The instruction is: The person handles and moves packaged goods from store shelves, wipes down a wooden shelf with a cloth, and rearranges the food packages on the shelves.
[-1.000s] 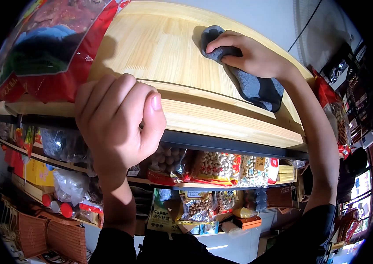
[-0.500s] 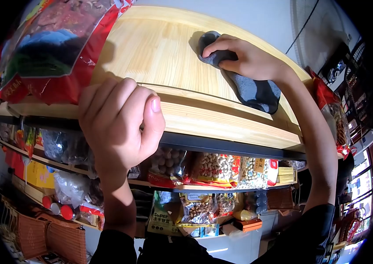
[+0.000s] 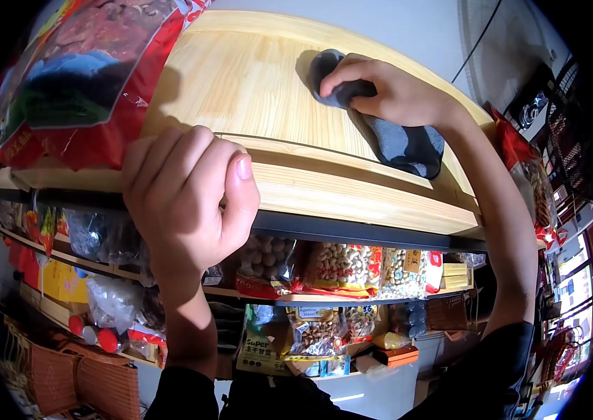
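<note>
A dark grey and black cloth [image 3: 405, 145] lies bunched on the pale wooden top shelf [image 3: 261, 84], toward its right side. My right hand [image 3: 394, 91] grips the cloth's upper end between thumb and fingers. At the shelf's front edge, left of centre, my left hand [image 3: 188, 189] is closed in a loose fist; nothing can be seen in it. Just behind and left of that fist stands a large red bag [image 3: 93, 77] with a clear upper part.
Lower shelves hold bagged nuts [image 3: 342, 266], a green and white pouch [image 3: 260, 343] and red-capped jars [image 3: 108, 341]. Another red bag [image 3: 531, 175] is beyond my right forearm. Wicker baskets [image 3: 86, 378] stand at bottom left.
Over the last second my right hand and the cloth have shifted slightly left in view. The cloth's upper end has dropped a little in the picture. My left hand is still closed.
</note>
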`<state>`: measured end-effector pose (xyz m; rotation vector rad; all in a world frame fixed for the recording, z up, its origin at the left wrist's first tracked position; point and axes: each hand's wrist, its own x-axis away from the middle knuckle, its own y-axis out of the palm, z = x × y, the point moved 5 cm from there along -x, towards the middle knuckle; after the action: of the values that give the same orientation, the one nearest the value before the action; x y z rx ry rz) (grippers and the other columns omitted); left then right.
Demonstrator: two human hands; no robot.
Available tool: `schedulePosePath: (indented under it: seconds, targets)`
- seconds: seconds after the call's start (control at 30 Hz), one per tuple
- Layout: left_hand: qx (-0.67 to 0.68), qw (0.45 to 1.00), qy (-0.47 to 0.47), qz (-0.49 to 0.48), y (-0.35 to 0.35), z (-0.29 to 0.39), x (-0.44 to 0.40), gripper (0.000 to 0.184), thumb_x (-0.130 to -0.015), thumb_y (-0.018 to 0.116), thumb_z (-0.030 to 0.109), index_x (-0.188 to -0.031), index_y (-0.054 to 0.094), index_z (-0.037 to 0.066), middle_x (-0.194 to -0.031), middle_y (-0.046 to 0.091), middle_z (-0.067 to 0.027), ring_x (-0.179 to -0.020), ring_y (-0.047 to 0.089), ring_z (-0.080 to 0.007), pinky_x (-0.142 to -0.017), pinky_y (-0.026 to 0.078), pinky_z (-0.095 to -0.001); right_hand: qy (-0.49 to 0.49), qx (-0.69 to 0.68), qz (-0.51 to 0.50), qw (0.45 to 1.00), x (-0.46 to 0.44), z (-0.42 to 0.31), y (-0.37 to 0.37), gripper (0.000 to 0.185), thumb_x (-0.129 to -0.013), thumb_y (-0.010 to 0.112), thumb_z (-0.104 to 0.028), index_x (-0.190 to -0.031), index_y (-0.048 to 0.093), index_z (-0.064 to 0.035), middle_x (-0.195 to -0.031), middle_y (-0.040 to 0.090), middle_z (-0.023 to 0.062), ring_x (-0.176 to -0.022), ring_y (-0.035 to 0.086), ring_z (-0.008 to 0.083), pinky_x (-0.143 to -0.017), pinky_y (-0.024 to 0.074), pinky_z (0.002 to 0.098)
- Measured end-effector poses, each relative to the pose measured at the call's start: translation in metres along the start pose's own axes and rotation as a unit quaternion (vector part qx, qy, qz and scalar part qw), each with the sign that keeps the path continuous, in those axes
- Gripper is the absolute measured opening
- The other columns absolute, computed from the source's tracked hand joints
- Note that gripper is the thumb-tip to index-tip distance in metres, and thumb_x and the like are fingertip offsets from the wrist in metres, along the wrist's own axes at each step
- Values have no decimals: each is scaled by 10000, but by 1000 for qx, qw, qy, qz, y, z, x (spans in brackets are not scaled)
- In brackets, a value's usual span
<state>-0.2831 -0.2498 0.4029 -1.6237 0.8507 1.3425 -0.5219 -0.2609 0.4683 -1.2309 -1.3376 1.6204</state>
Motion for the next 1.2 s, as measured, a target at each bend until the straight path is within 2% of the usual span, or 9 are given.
schedulePosePath:
  seconds: [0.1, 0.17, 0.37, 0.47, 0.53, 0.63, 1.07, 1.13, 1.2]
  targets:
    - [0, 1000, -1, 5, 0, -1, 0, 132, -742, 580, 89, -632, 508, 80, -606, 449, -41, -564, 457, -225, -588, 317, -343, -18, -34, -81, 996, -2, -4, 4, 325, -778, 588, 28, -1073, 663, -88, -1070, 601, 79, -985, 564, 224, -906, 419, 331]
    - [0, 1000, -1, 2, 0, -2, 1, 131, -742, 580, 90, -632, 509, 79, -605, 448, -41, -561, 457, -225, -587, 316, -343, -9, 5, 21, 1000, -2, 1, 7, 312, -790, 594, 16, -1072, 666, -95, -1076, 605, 78, -988, 568, 226, -914, 421, 334]
    - [-3, 1000, 2, 6, 0, -2, 0, 137, -746, 579, 94, -629, 510, 81, -600, 446, -41, -560, 459, -221, -586, 316, -338, -4, -14, -66, 998, -3, -8, 0, 281, -789, 571, 31, -1035, 665, -68, -1016, 610, 73, -961, 572, 227, -899, 425, 326]
    - [-3, 1000, 6, -2, -1, -1, 1, 137, -752, 577, 95, -632, 510, 83, -601, 449, -39, -561, 462, -219, -586, 317, -336, -14, 4, 2, 1000, -4, -2, 2, 267, -767, 550, 49, -988, 664, -49, -993, 603, 79, -944, 573, 226, -885, 424, 319]
    - [-9, 1000, -1, -29, 0, -1, 2, 233, -896, 484, 145, -710, 572, 35, -634, 493, -74, -582, 469, -251, -622, 345, -353, -19, -14, -33, 999, -4, -5, -3, 268, -758, 543, 54, -976, 663, -46, -995, 601, 81, -942, 572, 227, -883, 422, 316]
    - [-10, 1000, 9, 6, 1, -1, 1, 132, -759, 577, 97, -644, 512, 86, -605, 456, -34, -563, 465, -217, -587, 319, -336, -21, -34, -55, 998, -3, -6, 0, 269, -750, 539, 56, -967, 664, -44, -999, 598, 89, -942, 570, 231, -885, 419, 313]
    - [-9, 1000, 16, 14, -1, -1, 1, 132, -770, 573, 104, -654, 512, 83, -611, 459, -34, -561, 460, -220, -594, 318, -340, -10, -39, -104, 994, -1, -7, -6, 250, -742, 537, 57, -922, 686, -31, -1006, 596, 99, -957, 566, 247, -889, 423, 311]
    - [-14, 999, -7, -42, 0, 0, 1, 238, -905, 480, 147, -716, 569, 33, -647, 512, -77, -592, 482, -253, -637, 349, -356, -5, -27, -55, 998, 1, -4, 0, 254, -745, 542, 54, -934, 688, -34, -1015, 600, 101, -960, 569, 244, -888, 424, 312]
    - [-12, 999, -5, -40, -1, 0, 0, 239, -906, 479, 146, -717, 570, 32, -644, 510, -76, -592, 482, -251, -637, 348, -355, 3, -16, -6, 1000, 2, -4, -6, 257, -749, 548, 50, -945, 689, -36, -1024, 604, 102, -962, 572, 242, -886, 426, 313]
